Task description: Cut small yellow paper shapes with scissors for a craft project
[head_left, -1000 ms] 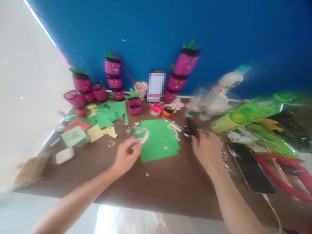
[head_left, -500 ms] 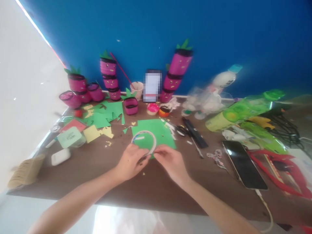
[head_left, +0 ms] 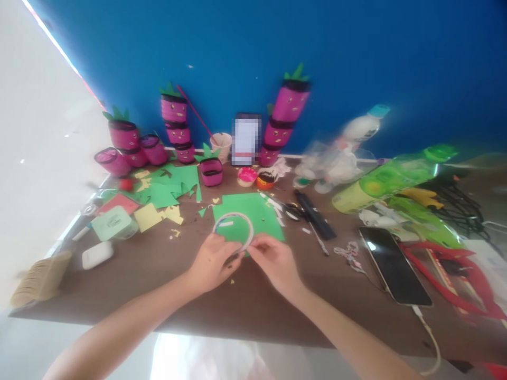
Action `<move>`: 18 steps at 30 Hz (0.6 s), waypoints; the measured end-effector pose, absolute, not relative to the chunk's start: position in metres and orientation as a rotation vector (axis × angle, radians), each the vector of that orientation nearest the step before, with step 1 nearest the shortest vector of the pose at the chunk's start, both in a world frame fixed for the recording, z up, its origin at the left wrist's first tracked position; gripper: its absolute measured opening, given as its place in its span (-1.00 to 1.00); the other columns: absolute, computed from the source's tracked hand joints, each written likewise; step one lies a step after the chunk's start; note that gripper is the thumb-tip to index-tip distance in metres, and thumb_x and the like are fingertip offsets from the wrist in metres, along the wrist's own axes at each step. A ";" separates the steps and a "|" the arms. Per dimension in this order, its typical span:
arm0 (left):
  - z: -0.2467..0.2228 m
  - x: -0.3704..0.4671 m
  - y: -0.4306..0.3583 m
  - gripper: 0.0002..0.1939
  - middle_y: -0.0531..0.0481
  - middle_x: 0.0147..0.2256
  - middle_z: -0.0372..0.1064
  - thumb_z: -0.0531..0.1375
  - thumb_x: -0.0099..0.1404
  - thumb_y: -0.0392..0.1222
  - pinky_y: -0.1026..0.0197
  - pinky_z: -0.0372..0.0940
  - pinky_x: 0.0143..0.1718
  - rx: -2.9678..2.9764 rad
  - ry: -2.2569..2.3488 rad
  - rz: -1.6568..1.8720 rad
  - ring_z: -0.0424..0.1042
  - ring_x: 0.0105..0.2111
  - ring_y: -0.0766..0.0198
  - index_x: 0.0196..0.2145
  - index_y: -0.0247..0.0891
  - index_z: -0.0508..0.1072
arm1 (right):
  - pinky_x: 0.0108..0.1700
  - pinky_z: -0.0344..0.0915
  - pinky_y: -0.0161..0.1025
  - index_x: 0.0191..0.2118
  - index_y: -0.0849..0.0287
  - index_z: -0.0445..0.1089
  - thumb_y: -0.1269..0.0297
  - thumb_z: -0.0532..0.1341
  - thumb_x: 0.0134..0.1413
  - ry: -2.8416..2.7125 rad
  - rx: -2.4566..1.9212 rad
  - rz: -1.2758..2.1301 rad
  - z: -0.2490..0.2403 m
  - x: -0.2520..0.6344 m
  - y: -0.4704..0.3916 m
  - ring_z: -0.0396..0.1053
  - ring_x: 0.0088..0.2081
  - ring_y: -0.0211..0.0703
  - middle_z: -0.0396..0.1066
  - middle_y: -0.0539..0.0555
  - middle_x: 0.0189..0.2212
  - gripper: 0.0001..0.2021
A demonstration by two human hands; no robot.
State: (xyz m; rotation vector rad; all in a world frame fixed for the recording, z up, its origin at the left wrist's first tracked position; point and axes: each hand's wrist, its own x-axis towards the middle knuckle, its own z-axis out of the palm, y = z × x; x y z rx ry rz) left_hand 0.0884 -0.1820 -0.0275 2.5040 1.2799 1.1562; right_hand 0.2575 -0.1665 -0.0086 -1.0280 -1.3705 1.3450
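Observation:
A thin white ring, like a roll of narrow tape [head_left: 250,226], is tilted up above a green paper sheet [head_left: 271,214]. My left hand [head_left: 214,261] is closed round its lower left side. My right hand [head_left: 275,261] pinches at the ring's lower right edge, its fingertips close to those of my left hand; whatever lies between them is too small to make out. A small white strip [head_left: 226,224] shows inside the ring.
Pink pots with green leaves [head_left: 174,108] stand along the blue wall. Green paper scraps [head_left: 162,192] lie left, scissors [head_left: 293,212] right of the sheet. Farther right are a green bottle [head_left: 392,177], a black phone [head_left: 396,266] and red-handled scissors [head_left: 420,264].

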 end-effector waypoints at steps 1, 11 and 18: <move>-0.028 0.089 -0.182 -0.90 0.13 -0.61 0.23 0.09 0.17 -0.34 0.27 0.09 -0.40 2.501 1.286 1.155 0.15 -0.58 0.36 -0.31 -0.23 0.28 | -0.25 0.36 -0.27 -0.46 0.17 0.35 0.32 0.27 -0.10 -1.373 -1.032 1.339 -0.009 0.257 -0.167 0.36 -0.39 -0.25 0.36 0.00 -0.47 -0.92; -0.028 0.090 -0.183 -0.90 0.14 -0.62 0.23 0.10 0.15 -0.34 0.27 0.10 -0.38 2.453 1.299 1.182 0.17 -0.58 0.37 -0.33 -0.22 0.30 | -0.26 0.28 -0.30 -0.43 0.15 0.27 0.31 0.13 0.08 -1.576 -1.101 1.157 -0.016 0.256 -0.171 0.30 -0.37 -0.25 0.29 0.00 -0.44 -0.90; -0.025 0.093 -0.184 -0.95 0.16 -0.66 0.17 0.09 0.16 -0.30 0.28 0.10 -0.37 2.367 1.333 1.121 0.11 -0.60 0.38 -0.46 -0.23 0.32 | -0.32 0.22 -0.30 -0.40 0.14 0.20 0.40 0.05 0.13 -1.728 -1.037 0.884 -0.025 0.255 -0.176 0.26 -0.38 -0.25 0.23 0.00 -0.45 -0.91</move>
